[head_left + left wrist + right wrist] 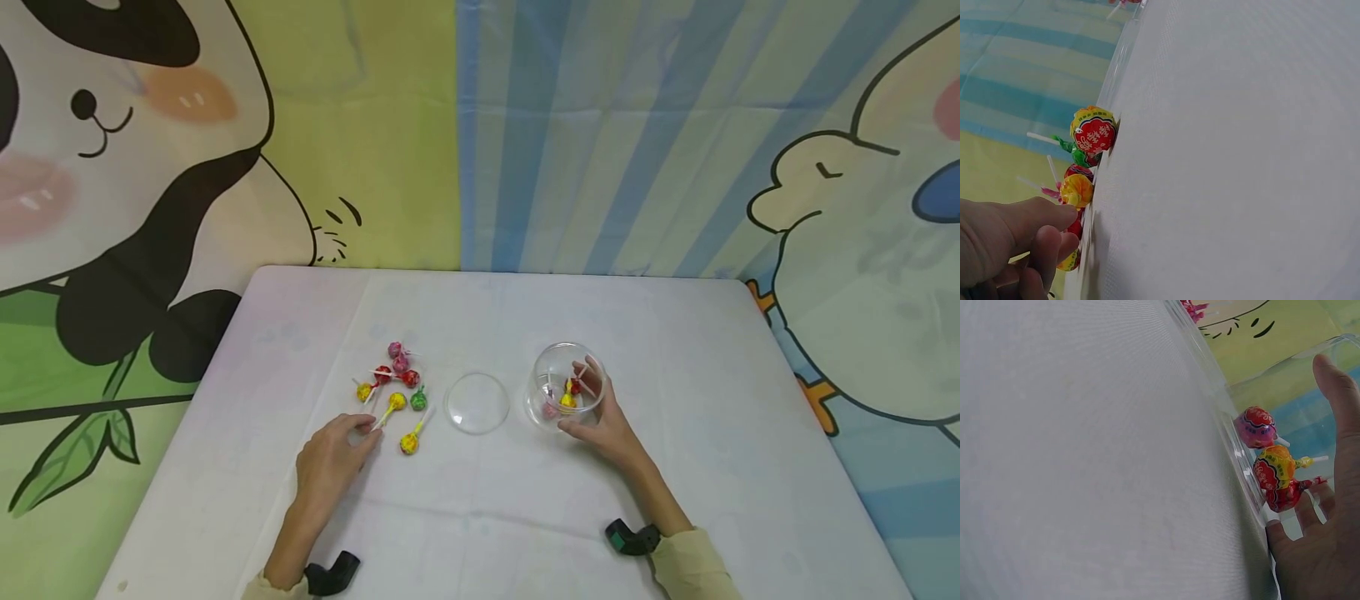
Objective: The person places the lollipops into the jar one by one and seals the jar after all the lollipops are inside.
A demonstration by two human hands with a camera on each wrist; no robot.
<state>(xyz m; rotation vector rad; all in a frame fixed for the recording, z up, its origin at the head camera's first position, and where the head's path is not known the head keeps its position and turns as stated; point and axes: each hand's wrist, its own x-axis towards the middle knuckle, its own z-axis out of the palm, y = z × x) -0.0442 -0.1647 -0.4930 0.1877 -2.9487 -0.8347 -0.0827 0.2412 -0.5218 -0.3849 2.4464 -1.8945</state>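
Clear material formed the jar (542, 379) in the head view, standing on the white table (480, 533) inside the curl of the right hand (603, 425), which grasped its side, presumably to steady it. Within that grasp lay 3 lollipops (568, 401). Between the hands, the lid (477, 403) lay flat, off the jar, leaving its mouth uncovered. The left hand (333, 454) pinched a yellow lollipop (397, 402) by its stick, keeping the wrapped head clear of the fingers; 7 loose lollipops (418, 401) lay beyond and beside that pinch.

From the left wrist, thumb and fingertips met near the yellow head, though they mostly hid the stick.

From the right wrist, fingers spread round the jar's wall; heads sat low beside them, sticks rising from the base.
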